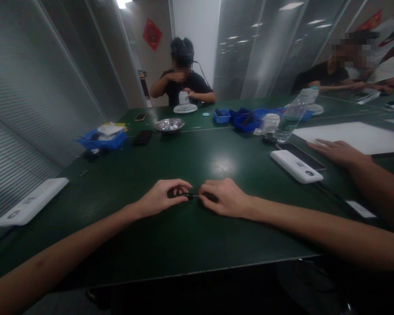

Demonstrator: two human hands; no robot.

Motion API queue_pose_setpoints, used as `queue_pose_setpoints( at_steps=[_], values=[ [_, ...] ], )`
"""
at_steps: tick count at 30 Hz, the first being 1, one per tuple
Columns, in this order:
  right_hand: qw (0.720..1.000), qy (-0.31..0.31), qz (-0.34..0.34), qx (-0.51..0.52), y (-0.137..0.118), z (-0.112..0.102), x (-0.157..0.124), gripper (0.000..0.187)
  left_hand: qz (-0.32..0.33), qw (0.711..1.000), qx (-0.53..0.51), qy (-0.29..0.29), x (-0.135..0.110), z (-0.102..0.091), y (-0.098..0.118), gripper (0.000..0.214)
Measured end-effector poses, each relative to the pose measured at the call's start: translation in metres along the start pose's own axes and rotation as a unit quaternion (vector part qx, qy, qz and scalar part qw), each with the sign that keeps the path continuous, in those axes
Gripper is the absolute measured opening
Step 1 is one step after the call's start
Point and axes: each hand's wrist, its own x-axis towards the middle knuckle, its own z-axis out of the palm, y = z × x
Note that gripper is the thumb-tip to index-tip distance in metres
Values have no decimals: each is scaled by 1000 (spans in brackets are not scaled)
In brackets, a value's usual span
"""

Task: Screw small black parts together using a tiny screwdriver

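Low over the green table (151,249), my hands face each other near the middle. A small black piece with a thin light-coloured shaft (191,195) bridges the narrow gap between them; it is too small and blurred to name its kind. The thumb and curled fingers of my left hand (162,196) close on the black part. My right hand (226,197) rests beside it, fingers curled down and closed at the end of the shaft. Its fingertips are partly hidden.
White power banks lie left (33,201) and right (297,166). A phone (302,156), a water bottle (292,118) and another person's hand (341,151) are at right. Farther back are a metal bowl (169,125), blue trays (110,142) and a person holding a white fan (184,107).
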Motion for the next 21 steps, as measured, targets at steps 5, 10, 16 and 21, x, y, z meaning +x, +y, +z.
queue_pose_setpoints(
  at_steps=[5,10,16,21],
  values=[
    [1000,-10,-16,10,-2,-1,0,21,14,999,-32,-28,0,3,5,33],
    [1000,-14,-26,-7,-5,0,2,22,12,999,-25,-29,1,5,7,33],
    [999,5,29,-11,-5,-1,3,22,2,999,-17,-34,1,5,5,53],
    [993,17,109,-35,-4,-2,4,19,-12,1000,2,-15,1,2,3,63]
  ],
)
